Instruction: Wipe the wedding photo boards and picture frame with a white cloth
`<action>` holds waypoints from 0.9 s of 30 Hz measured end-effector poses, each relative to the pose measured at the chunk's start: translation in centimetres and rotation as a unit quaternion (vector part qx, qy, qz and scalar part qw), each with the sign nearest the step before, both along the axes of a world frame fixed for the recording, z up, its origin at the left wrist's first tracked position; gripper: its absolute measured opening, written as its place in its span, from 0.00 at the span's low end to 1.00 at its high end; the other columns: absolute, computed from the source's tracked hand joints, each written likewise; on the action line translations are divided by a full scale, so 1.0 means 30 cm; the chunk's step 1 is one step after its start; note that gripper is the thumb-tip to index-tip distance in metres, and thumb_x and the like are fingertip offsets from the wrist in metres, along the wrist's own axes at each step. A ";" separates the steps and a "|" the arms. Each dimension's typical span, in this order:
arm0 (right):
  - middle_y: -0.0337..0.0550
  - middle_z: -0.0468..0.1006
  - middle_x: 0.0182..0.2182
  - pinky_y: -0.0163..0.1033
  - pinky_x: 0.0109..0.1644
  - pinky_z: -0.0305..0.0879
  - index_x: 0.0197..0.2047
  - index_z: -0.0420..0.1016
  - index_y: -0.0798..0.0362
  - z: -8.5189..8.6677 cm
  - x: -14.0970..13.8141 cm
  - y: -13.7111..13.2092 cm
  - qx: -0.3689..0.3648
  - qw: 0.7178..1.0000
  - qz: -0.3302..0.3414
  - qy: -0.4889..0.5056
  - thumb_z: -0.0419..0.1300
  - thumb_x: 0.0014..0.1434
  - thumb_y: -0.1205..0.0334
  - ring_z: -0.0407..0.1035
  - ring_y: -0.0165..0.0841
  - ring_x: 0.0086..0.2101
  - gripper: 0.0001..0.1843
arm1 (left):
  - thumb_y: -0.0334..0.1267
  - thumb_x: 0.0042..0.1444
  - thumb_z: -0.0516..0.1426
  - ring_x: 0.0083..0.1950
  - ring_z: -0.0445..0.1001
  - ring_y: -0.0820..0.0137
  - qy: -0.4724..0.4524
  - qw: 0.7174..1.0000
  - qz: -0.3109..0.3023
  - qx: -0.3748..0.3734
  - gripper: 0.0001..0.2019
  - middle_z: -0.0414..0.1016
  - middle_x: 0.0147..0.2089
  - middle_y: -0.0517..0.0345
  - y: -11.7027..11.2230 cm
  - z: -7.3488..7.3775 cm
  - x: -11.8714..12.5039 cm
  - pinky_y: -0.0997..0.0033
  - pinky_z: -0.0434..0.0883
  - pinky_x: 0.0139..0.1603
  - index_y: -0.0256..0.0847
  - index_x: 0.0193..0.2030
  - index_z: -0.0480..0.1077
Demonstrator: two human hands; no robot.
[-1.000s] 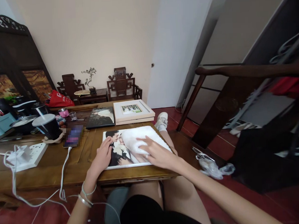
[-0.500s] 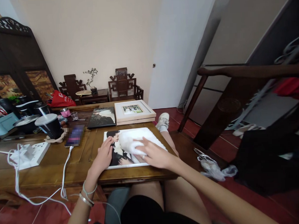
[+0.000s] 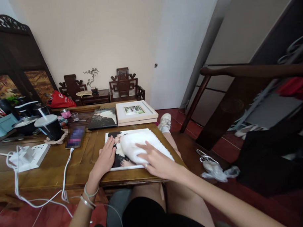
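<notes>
A large photo print (image 3: 118, 153) of a couple lies flat on the wooden table (image 3: 54, 163) in front of me. My left hand (image 3: 104, 158) rests flat on its left edge, fingers spread. A white cloth (image 3: 140, 143) covers the picture's right half. My right hand (image 3: 156, 160) presses down on the cloth's near end, fingers stretched out.
Behind the print lie a dark photo album (image 3: 103, 117) and a white framed picture (image 3: 135, 112). To the left are a phone (image 3: 75, 137) on a cable, a white power strip (image 3: 28, 155), a black cup (image 3: 49, 127) and pots. A wooden chair (image 3: 230, 100) stands at the right.
My right hand has slid with the cloth across the print, first leftward, then toward the near edge. My left hand has stayed on the left edge.
</notes>
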State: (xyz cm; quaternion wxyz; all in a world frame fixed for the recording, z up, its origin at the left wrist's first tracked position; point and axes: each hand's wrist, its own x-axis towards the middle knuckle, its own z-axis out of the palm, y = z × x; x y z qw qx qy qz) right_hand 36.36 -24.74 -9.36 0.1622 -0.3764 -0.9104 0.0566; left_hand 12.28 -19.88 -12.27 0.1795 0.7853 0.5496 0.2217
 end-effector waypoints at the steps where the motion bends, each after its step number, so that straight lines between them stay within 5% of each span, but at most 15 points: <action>1: 0.57 0.72 0.54 0.59 0.67 0.40 0.44 0.75 0.57 0.001 0.008 -0.047 -0.008 1.000 0.007 0.002 0.52 0.52 0.74 0.50 0.44 0.64 0.17 | 0.43 0.67 0.38 0.73 0.42 0.62 0.006 1.000 -0.001 -0.004 0.25 0.43 0.73 0.47 -0.003 0.006 0.002 0.42 0.48 0.67 0.41 0.69 0.47; 4: 0.55 0.69 0.58 0.57 0.68 0.39 0.40 0.76 0.55 0.010 0.026 -0.140 -0.022 0.999 0.032 0.003 0.53 0.50 0.75 0.48 0.42 0.65 0.17 | 0.42 0.66 0.38 0.73 0.44 0.63 0.024 1.000 -0.001 -0.006 0.25 0.45 0.73 0.47 -0.005 0.012 0.006 0.46 0.49 0.68 0.39 0.68 0.50; 7: 0.56 0.69 0.58 0.57 0.67 0.41 0.40 0.76 0.55 0.020 0.026 -0.138 -0.029 0.999 0.032 -0.004 0.53 0.48 0.76 0.49 0.42 0.64 0.18 | 0.41 0.66 0.39 0.72 0.46 0.62 0.030 1.000 0.000 0.005 0.25 0.47 0.72 0.46 0.002 0.007 0.005 0.46 0.51 0.67 0.38 0.68 0.52; 15: 0.59 0.71 0.54 0.57 0.61 0.51 0.49 0.74 0.57 0.034 -0.058 0.168 0.022 1.000 -0.012 -0.014 0.51 0.60 0.70 0.61 0.45 0.58 0.17 | 0.40 0.66 0.39 0.72 0.48 0.63 0.014 1.000 -0.008 0.023 0.24 0.50 0.71 0.46 0.010 -0.004 -0.006 0.48 0.51 0.68 0.39 0.67 0.54; 20: 0.55 0.75 0.48 0.49 0.55 0.60 0.49 0.74 0.58 0.051 -0.102 0.288 0.023 0.998 -0.055 -0.030 0.52 0.55 0.74 0.69 0.43 0.49 0.19 | 0.39 0.66 0.40 0.72 0.47 0.62 0.001 0.999 -0.014 0.029 0.24 0.49 0.72 0.46 0.016 -0.013 -0.011 0.46 0.51 0.67 0.40 0.67 0.53; 23: 0.59 0.73 0.50 0.54 0.59 0.56 0.50 0.74 0.59 0.045 -0.113 0.235 0.032 0.997 -0.054 -0.041 0.51 0.58 0.72 0.65 0.47 0.54 0.19 | 0.39 0.66 0.40 0.72 0.48 0.63 -0.005 0.999 -0.019 0.035 0.23 0.50 0.71 0.46 0.019 -0.020 -0.015 0.48 0.51 0.68 0.41 0.67 0.54; 27: 0.58 0.68 0.57 0.60 0.65 0.44 0.54 0.72 0.58 0.029 -0.100 0.049 0.015 0.999 -0.017 -0.046 0.52 0.58 0.70 0.52 0.49 0.62 0.21 | 0.39 0.66 0.40 0.72 0.48 0.63 -0.007 1.000 -0.018 0.025 0.24 0.50 0.71 0.47 0.019 -0.024 -0.016 0.47 0.50 0.68 0.41 0.67 0.53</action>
